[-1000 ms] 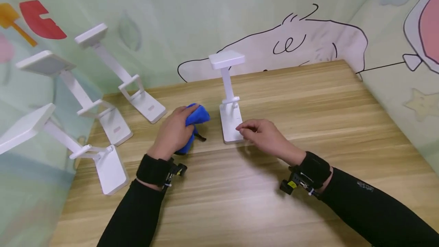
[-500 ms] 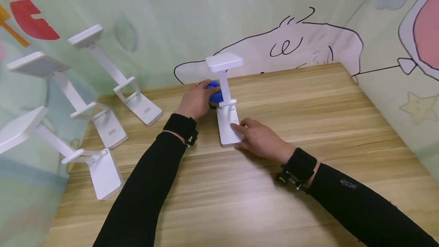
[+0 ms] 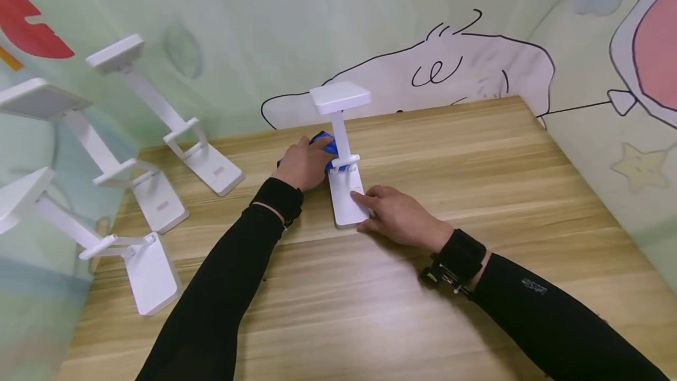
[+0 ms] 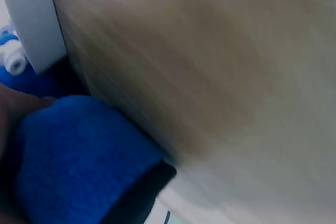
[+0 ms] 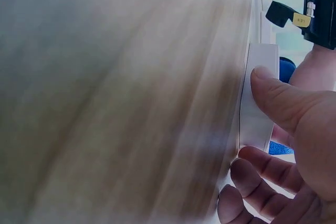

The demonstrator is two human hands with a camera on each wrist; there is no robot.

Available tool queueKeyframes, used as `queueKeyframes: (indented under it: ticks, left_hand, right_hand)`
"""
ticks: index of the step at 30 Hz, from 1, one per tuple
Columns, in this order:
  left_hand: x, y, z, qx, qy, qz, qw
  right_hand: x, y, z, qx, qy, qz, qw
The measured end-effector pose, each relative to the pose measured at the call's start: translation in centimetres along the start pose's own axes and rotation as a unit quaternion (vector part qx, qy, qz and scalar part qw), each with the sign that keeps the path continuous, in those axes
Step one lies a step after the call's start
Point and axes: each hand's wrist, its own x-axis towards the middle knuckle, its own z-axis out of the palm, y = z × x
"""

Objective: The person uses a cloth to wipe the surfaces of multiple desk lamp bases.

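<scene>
A white desk lamp point(image 3: 346, 204) stands upright on the wooden table, its flat head raised above the base. Behind and left of its base, my left hand point(image 3: 305, 164) holds a blue cloth point(image 3: 327, 147) against the lower hinge. Up close in the left wrist view, the fuzzy blue cloth point(image 4: 84, 156) with a dark edge bunches beside the base. My right hand point(image 3: 396, 216) grips the front right corner of that base. In the right wrist view, the thumb point(image 5: 273, 90) presses the side of the base point(image 5: 256, 119). The lamp partly hides the cloth.
Three more white desk lamps stand in a row at the left: a rear one point(image 3: 214, 169), a middle one point(image 3: 158, 201) and a front one point(image 3: 152, 278). A printed curtain point(image 3: 238, 34) hangs behind the wooden table point(image 3: 465, 151).
My left hand has carried the blue cloth from the left of the lamp to behind its base. My right hand has gone from touching the base's edge to gripping its corner.
</scene>
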Motion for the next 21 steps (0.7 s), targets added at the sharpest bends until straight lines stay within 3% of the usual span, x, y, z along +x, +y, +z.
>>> queueKeyframes:
  ticks: [7,10,12,16,21]
  left_hand:
    - [-2.6,1.2,-0.7,-0.016,-0.024,-0.091,0.9954]
    - [-3.3,1.0,-0.8,-0.057,-0.046,-0.116,0.9906]
    - [-3.1,0.9,-0.7,-0.112,-0.04,-0.12,0.9856]
    - [-2.6,1.2,-0.3,-0.201,-0.019,-0.098,0.9745]
    - [-3.1,2.1,-0.3,-0.241,-0.023,-0.103,0.9646]
  right_hand:
    - [0.1,-0.4,0.1,0.004,0.004,-0.001,1.0]
    - [0.2,-0.4,0.3,0.005,0.002,-0.002,1.0]
    - [0.2,-0.3,0.4,0.003,0.002,0.0,1.0]
    - [0.0,-0.1,0.4,0.001,0.007,0.002,1.0]
    - [-0.1,-0.2,0.2,0.004,0.009,0.002,1.0]
